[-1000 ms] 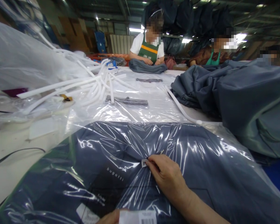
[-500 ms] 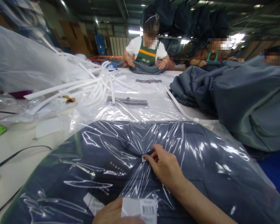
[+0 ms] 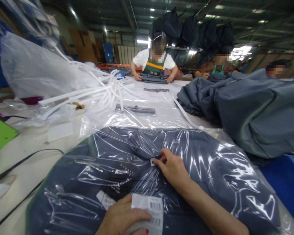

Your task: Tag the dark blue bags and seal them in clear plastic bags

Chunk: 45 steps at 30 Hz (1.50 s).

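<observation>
A dark blue garment in a clear plastic bag (image 3: 117, 169) lies on the table in front of me. My right hand (image 3: 172, 169) rests on the bag near its middle, fingers pinched on a small white sticker (image 3: 153, 161). At the bottom edge my left hand (image 3: 123, 218) is closed on a white barcode label sheet (image 3: 150, 212), held just above the bag.
White foam tubes (image 3: 98, 91) and clear bags (image 3: 39, 71) lie at the back left. A heap of grey-blue garments (image 3: 254, 107) fills the right. A green pad (image 3: 0, 133) and a black cable (image 3: 26, 160) sit left. Other people work at the far end.
The view has tilted down, showing more of my left hand and the barcode sheet. My right hand stays pinched on the small sticker. The far person has leant over a garment.
</observation>
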### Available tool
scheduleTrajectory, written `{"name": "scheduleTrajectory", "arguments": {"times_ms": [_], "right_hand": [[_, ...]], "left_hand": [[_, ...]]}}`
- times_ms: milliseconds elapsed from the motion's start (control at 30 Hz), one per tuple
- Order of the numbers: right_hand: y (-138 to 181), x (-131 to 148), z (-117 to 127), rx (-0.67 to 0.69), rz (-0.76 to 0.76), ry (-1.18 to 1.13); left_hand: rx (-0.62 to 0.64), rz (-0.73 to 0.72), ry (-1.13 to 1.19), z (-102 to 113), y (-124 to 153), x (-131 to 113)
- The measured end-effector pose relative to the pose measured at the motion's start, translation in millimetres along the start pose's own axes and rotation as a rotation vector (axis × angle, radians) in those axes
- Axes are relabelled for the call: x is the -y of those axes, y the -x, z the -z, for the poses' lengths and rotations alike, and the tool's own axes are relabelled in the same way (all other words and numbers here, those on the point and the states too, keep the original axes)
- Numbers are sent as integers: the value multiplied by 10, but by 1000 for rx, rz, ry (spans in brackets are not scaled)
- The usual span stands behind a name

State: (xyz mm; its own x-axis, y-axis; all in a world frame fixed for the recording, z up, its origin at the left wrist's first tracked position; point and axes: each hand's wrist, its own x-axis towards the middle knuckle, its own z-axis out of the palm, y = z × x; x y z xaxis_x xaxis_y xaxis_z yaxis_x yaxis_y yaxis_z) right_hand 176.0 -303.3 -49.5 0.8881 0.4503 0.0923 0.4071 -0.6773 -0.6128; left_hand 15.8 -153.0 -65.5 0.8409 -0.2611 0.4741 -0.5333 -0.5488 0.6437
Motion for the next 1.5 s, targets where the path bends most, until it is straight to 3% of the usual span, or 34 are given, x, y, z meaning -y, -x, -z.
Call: {"name": "scheduleTrajectory", "arguments": {"times_ms": [167, 433, 567, 700, 767, 867, 933, 1033, 1200, 1367, 1500], "right_hand": [[-60, 102, 67, 54, -64, 55], [-73, 104, 100, 41, -141, 89], [-76, 43, 124, 36, -140, 31], [42, 58, 172, -10, 6, 17], [135, 80, 155, -2, 179, 24], [276, 98, 55, -5, 455, 163], [362, 96, -34, -39, 547, 319], [466, 78, -125, -70, 554, 416], [527, 32, -113, -46, 535, 337], [520, 18, -140, -78, 490, 427], [530, 41, -145, -88, 563, 405]], "left_hand": [[-69, -120, -40, -29, -5, 67], [-75, -74, 4, -29, 5, 4], [-50, 56, 24, -5, 7, -62], [-65, 66, 67, -17, 19, -47], [-81, 20, 83, -29, 30, -23], [-47, 68, 72, -29, 41, -17], [-27, 99, 49, -20, 35, -26], [-20, 71, 30, -16, 13, -27], [-4, 75, -2, -17, 24, -11], [14, 91, -11, -23, 51, -24], [-82, -16, -78, -82, 56, 56]]}}
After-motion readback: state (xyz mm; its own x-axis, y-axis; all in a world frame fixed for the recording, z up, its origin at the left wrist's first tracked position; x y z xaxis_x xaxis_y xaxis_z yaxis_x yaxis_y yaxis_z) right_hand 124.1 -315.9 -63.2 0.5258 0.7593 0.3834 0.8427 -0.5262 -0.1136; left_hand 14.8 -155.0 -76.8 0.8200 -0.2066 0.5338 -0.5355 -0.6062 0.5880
